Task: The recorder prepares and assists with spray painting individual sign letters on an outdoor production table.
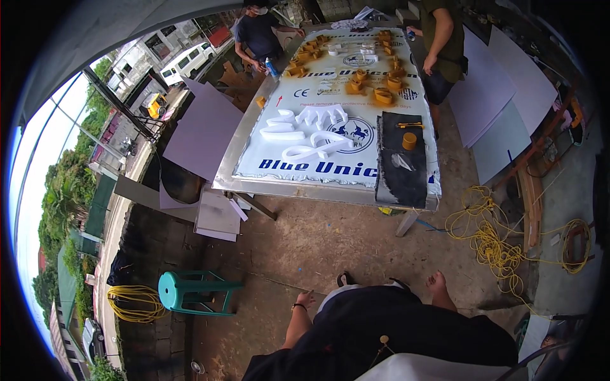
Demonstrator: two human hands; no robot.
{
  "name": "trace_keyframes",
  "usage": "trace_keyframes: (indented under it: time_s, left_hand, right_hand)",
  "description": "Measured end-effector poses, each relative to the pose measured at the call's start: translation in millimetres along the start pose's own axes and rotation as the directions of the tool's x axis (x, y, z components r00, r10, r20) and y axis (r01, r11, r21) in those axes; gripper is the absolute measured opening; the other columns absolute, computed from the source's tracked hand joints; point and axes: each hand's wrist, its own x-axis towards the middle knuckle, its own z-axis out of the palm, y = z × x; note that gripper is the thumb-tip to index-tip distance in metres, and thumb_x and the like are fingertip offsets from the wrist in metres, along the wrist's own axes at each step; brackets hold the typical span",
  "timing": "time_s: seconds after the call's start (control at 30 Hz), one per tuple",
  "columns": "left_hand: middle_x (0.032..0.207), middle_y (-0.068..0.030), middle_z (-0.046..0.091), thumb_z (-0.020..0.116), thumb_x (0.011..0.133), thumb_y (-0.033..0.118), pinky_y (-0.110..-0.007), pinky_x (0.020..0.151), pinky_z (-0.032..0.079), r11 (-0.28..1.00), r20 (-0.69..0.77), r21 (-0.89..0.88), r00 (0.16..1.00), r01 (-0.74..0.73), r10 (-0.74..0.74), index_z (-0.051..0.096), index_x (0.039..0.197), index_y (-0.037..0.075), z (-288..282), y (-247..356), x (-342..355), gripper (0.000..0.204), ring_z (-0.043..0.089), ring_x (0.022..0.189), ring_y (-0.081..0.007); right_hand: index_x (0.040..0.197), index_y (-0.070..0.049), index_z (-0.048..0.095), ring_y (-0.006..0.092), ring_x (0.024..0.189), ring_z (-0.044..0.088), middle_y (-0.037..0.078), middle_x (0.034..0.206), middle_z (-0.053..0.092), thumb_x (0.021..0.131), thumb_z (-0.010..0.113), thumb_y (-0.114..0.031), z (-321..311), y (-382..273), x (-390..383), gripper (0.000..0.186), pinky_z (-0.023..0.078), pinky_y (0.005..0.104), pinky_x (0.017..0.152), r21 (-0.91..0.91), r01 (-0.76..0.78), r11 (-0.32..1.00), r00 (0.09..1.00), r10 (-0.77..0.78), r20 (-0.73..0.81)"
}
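My left hand, with a dark band at its wrist, hangs low beside my body with its fingers loosely apart and nothing in it. On the other side my right hand is also bare, its fingers a little bent. Both are apart from the table ahead. White three-dimensional letter shapes lie on the table's printed sheet. Beyond them are several mustard-coloured letter pieces with sprayed colour around them. A black cloth at the right carries a mustard round piece and a yellow cutter.
One person stands at the table's far left by a blue spray can, another at the far right. A green stool is left of me. Yellow cable tangles on the floor at right. Pale sheets lean beside the table.
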Motion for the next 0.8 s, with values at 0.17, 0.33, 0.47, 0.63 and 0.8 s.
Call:
trace_keyframes:
  time_s: [0.17,0.33,0.47,0.63,0.8]
  left_hand:
    - [0.092,-0.0063,0.052,0.049,0.075,0.036,-0.037,0.064,0.038,0.999,-0.095,-0.051,0.995,0.002,-0.006,0.048,0.101,0.008,-71.5,3.1,31.1,0.039,0.055,0.077,-0.0186]
    - [0.089,-0.007,0.052,0.05,0.074,0.033,-0.035,0.061,0.039,0.997,-0.138,-0.07,0.99,0.033,-0.042,0.049,0.099,0.007,-129.3,-7.5,35.2,0.037,0.055,0.076,-0.0185]
    - [0.085,-0.0074,0.053,0.051,0.074,0.032,-0.035,0.058,0.039,0.985,-0.173,-0.132,0.976,0.112,-0.134,0.05,0.096,0.004,-145.2,-9.6,49.0,0.035,0.056,0.073,-0.0183]
    - [0.092,-0.0105,0.05,0.053,0.073,0.029,-0.036,0.059,0.04,0.951,-0.078,-0.259,0.978,0.166,-0.192,0.042,0.104,0.005,-141.6,4.3,65.2,0.041,0.055,0.075,-0.0203]
    - [0.112,-0.0143,0.036,0.06,0.068,0.028,-0.039,0.063,0.041,0.944,-0.206,-0.273,0.947,0.186,-0.246,0.014,0.118,0.005,-127.6,52.0,68.7,0.073,0.05,0.086,-0.0259]
  right_hand:
    - [0.101,-0.012,0.042,0.0157,0.071,0.048,0.002,0.081,0.045,0.075,0.049,-0.035,114.1,51.7,-1.0,0.036,0.035,0.038,0.072,-0.269,0.03,0.963,0.985,0.018,0.173]
    - [0.093,-0.014,0.047,0.0131,0.072,0.049,-0.001,0.08,0.05,0.074,0.052,-0.033,230.3,88.5,-63.1,0.027,0.038,0.0326,0.069,-0.604,0.258,0.755,0.918,0.004,0.397]
    - [0.092,-0.014,0.05,0.012,0.073,0.049,0.0,0.082,0.051,0.078,0.048,-0.028,308.7,94.4,-119.4,0.02,0.04,0.0289,0.066,-0.644,0.408,0.647,0.79,0.105,0.605]
    - [0.094,-0.013,0.049,0.013,0.075,0.049,0.0,0.083,0.05,0.079,0.046,-0.027,386.5,83.0,-126.3,0.02,0.04,0.0297,0.067,-0.627,0.449,0.636,0.753,0.109,0.649]
    - [0.089,-0.009,0.047,0.0175,0.077,0.048,0.004,0.08,0.047,0.074,0.051,-0.026,459.0,70.5,-89.4,0.022,0.038,0.0371,0.073,-0.503,0.061,0.862,0.851,0.219,0.478]
